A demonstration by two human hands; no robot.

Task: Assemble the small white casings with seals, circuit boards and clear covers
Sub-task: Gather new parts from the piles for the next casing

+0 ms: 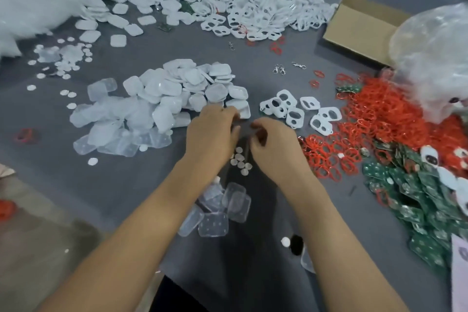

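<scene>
Left hand beside white casing, its long axis indiscernible.

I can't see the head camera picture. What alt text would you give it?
A person's left hand and right hand, fingers curled, meet over a grey table; what they hold is hidden. Around them lie white casings, clear covers, red seals and green circuit boards.

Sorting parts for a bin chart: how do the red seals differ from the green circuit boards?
The red seals are thin open loops; the green circuit boards are solid flat plates with pale markings. The seals spread farther from the person, the boards nearer. Both lie in loose overlapping heaps on the grey table, right of the hands.
</scene>
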